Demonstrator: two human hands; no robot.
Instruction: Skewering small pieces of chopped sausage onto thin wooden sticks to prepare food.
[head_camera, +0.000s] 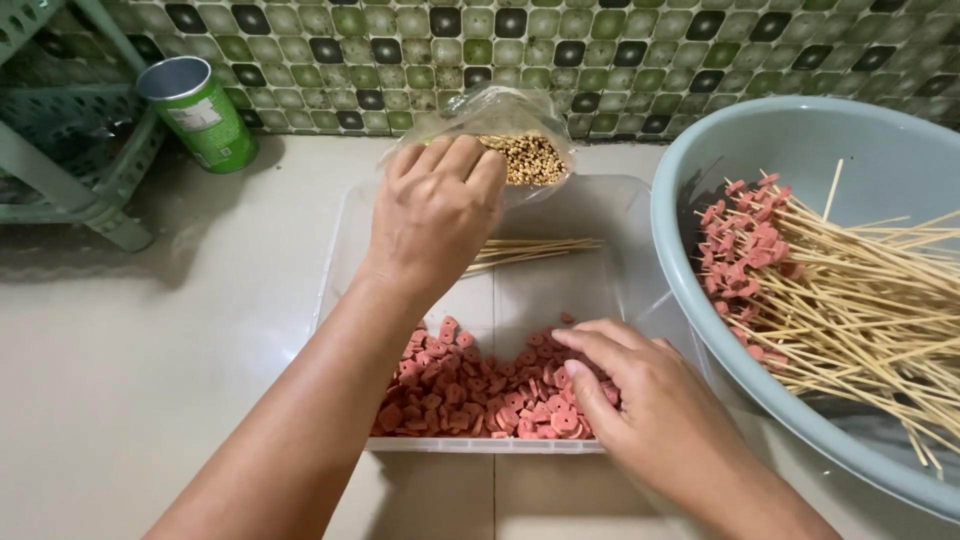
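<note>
My left hand (435, 210) reaches to the far end of a clear plastic box (345, 225) and closes its fingers on a bundle of bamboo skewers (530, 250) held in a clear bag, their ends showing as a round cluster. My right hand (620, 385) rests at the near end of the box, fingertips down in a heap of pink sausage slices (465, 390); whether it holds a slice is hidden.
A large grey-blue basin (690, 290) at the right holds several skewers threaded with pink slices (740, 250). A green can (200, 112) lies tilted at the back left beside a green plastic rack (75, 170). A tiled wall runs behind.
</note>
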